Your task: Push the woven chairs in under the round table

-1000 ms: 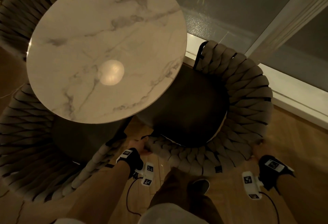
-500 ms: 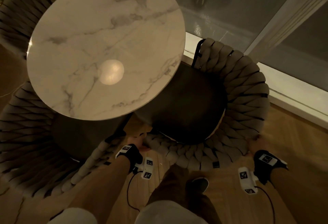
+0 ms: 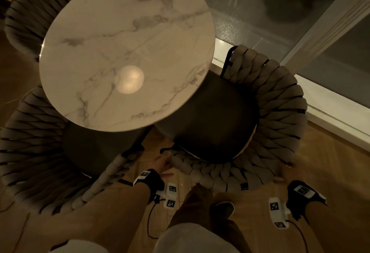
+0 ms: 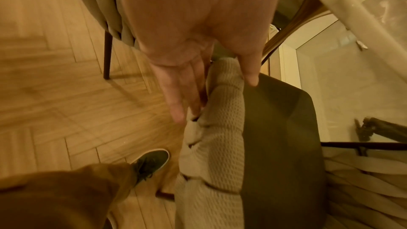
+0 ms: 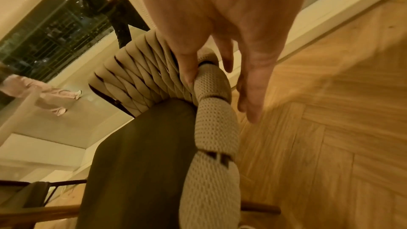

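One round table (image 3: 124, 52), three woven chairs (image 3: 276, 132), left hand (image 3: 161, 163), right hand (image 3: 284, 173), fingers straight.

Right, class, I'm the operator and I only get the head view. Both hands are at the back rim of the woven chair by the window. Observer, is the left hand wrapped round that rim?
Observer: No. The left wrist view shows the left hand flat, with straight fingers along the outside of the rim. The thumb is on the inside, by the dark seat cushion.
Operator: And the right hand?
Observer: Much the same. In the right wrist view the right hand has its thumb pressed on the rim's inner side. Its fingers are stretched out on the outer side, not curled under.
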A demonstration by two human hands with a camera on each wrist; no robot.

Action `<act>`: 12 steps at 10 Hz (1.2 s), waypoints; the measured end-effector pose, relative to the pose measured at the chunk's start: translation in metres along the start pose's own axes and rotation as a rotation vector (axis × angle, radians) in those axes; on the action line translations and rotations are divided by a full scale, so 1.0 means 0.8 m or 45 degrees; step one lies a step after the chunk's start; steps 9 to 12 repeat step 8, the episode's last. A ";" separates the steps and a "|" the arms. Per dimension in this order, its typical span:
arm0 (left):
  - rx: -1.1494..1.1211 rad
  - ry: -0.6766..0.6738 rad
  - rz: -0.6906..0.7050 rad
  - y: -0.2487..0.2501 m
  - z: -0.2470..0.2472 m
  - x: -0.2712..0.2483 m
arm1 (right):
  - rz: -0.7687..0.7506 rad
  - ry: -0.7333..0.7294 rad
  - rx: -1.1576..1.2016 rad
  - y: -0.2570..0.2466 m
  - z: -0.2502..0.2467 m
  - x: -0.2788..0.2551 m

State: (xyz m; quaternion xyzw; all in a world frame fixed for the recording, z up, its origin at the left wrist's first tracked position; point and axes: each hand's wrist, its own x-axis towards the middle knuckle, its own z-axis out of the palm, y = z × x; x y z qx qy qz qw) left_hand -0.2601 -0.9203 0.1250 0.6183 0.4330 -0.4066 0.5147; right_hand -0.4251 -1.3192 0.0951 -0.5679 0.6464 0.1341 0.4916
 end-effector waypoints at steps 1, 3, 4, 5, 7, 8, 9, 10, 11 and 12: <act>-0.094 0.004 0.043 -0.014 0.009 0.006 | 0.038 -0.143 -0.150 0.020 0.018 -0.028; -0.166 0.020 0.091 -0.004 0.010 -0.012 | 0.023 -0.115 -0.150 0.011 0.027 -0.071; -0.155 0.007 0.085 -0.007 0.006 -0.003 | 0.022 -0.105 -0.043 0.006 0.029 -0.086; -0.136 0.002 0.074 -0.007 0.004 -0.004 | 0.038 -0.087 0.030 0.006 0.029 -0.092; -0.101 0.011 0.089 -0.004 0.006 -0.026 | 0.081 -0.196 0.021 0.021 0.026 -0.085; -0.065 -0.005 0.078 -0.015 0.001 -0.037 | 0.112 -0.278 0.107 0.044 0.026 -0.098; -0.065 -0.005 0.078 -0.015 0.001 -0.037 | 0.112 -0.278 0.107 0.044 0.026 -0.098; -0.065 -0.005 0.078 -0.015 0.001 -0.037 | 0.112 -0.278 0.107 0.044 0.026 -0.098; -0.065 -0.005 0.078 -0.015 0.001 -0.037 | 0.112 -0.278 0.107 0.044 0.026 -0.098; -0.065 -0.005 0.078 -0.015 0.001 -0.037 | 0.112 -0.278 0.107 0.044 0.026 -0.098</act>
